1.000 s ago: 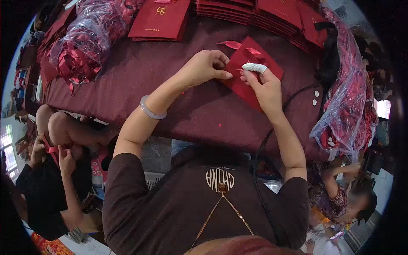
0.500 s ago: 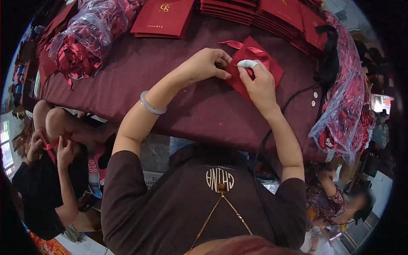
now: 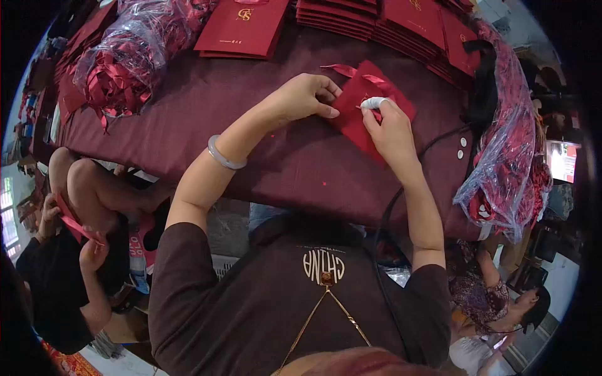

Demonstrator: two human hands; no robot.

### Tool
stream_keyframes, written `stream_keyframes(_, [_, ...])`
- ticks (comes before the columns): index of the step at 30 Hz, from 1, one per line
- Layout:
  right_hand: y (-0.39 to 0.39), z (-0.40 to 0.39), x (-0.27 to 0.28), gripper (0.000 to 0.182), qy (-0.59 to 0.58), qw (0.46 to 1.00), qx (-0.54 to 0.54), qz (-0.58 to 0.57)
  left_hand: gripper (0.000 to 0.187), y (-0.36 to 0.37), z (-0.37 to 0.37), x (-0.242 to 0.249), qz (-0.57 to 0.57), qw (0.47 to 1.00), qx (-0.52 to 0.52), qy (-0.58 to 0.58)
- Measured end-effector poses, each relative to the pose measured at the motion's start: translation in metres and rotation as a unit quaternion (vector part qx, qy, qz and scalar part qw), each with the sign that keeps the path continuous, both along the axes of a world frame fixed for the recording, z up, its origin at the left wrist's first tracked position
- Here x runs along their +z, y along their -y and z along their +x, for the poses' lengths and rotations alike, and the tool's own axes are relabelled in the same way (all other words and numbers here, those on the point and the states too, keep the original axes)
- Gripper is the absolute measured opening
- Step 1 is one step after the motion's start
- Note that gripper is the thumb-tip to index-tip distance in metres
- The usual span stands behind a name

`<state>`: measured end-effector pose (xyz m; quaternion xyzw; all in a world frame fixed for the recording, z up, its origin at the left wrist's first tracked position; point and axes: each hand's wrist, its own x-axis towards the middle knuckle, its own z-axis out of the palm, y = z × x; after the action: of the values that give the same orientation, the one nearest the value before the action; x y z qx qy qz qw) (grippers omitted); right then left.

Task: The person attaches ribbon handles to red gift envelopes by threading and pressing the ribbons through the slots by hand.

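Observation:
A small red paper bag (image 3: 360,128) lies tilted on the cloth-covered table, with a glossy red ribbon (image 3: 374,79) across its upper part. Another ribbon end sticks out past its far left edge. My left hand (image 3: 313,97) holds the bag's left edge between curled fingers and thumb. Over the bag's face, my right hand (image 3: 390,125) is closed in a pinch, its index finger wrapped in white. A tiny pointed tip shows at those fingertips; what they grip is too small to name. Gold print shows beside them.
Stacks of red bags (image 3: 335,19) line the far side, near a single bag (image 3: 241,28). Plastic-wrapped ribbon bundles lie left (image 3: 116,81) and right (image 3: 501,156). A black cord (image 3: 433,143) runs past two white discs (image 3: 462,148). Co-workers sit at both sides.
My right hand has shifted right and slightly nearer, uncovering gold print on the bag. The bag has moved a little nearer. At left, a co-worker's hands have drawn a red strip out.

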<state>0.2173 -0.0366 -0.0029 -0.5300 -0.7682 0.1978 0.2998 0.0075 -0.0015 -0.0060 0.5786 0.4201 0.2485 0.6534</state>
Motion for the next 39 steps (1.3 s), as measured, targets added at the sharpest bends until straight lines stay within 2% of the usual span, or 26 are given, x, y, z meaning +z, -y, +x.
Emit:
stream_keyframes(6, [0.011, -0.002, 0.014, 0.015, -0.063, 0.995, 0.015, -0.079, 0.028, -0.003, -0.003, -0.004, -0.003, 1.000, -0.007, 0.023])
stream_keyframes(10, [0.008, -0.001, 0.008, 0.014, -0.090, 0.994, 0.025, -0.050, 0.028, 0.001, -0.002, 0.009, -0.030, 0.999, 0.011, 0.033])
stream_keyframes(13, [0.007, -0.003, 0.002, 0.016, -0.121, 0.992, -0.007, -0.028, 0.026, 0.000, -0.001, 0.005, -0.041, 0.998, 0.014, 0.040])
stream_keyframes(15, [0.005, -0.002, -0.003, 0.017, -0.170, 0.981, -0.052, -0.081, 0.024, -0.003, -0.003, 0.002, -0.048, 0.998, 0.014, 0.047])
stream_keyframes(17, [0.004, -0.002, -0.005, 0.017, -0.189, 0.976, -0.054, -0.092, 0.027, -0.006, -0.006, 0.000, -0.038, 0.998, -0.028, 0.036])
stream_keyframes(19, [0.004, -0.002, -0.004, 0.018, -0.207, 0.971, -0.055, -0.102, 0.026, -0.007, -0.006, -0.004, -0.038, 0.998, -0.027, 0.042])
stream_keyframes(23, [0.006, -0.002, 0.001, 0.016, -0.268, 0.956, -0.067, -0.103, 0.024, -0.004, -0.005, 0.003, -0.052, 0.997, -0.012, 0.051])
stream_keyframes(26, [0.014, -0.006, 0.026, 0.015, -0.324, 0.935, -0.077, -0.117, 0.022, -0.009, -0.008, -0.004, -0.040, 0.997, -0.033, 0.057])
stream_keyframes(28, [0.014, -0.002, 0.026, 0.014, -0.352, 0.930, -0.077, -0.069, 0.021, -0.012, -0.008, -0.010, -0.027, 0.997, -0.034, 0.062])
stream_keyframes(30, [0.014, -0.002, 0.027, 0.013, -0.343, 0.933, -0.085, -0.072, 0.021, -0.012, -0.008, -0.012, -0.014, 0.997, -0.037, 0.067])
stream_keyframes(32, [0.014, -0.001, 0.021, 0.011, -0.336, 0.941, -0.047, -0.016, 0.020, -0.012, -0.008, -0.013, -0.035, 0.995, -0.030, 0.085])
stream_keyframes(36, [0.016, -0.005, 0.024, 0.010, -0.339, 0.940, -0.034, -0.011, 0.020, -0.009, -0.008, -0.003, -0.043, 0.996, -0.025, 0.068])
stream_keyframes(39, [0.013, -0.003, 0.020, 0.011, -0.294, 0.955, -0.036, 0.007, 0.019, -0.009, -0.008, -0.004, -0.040, 0.997, -0.029, 0.066])
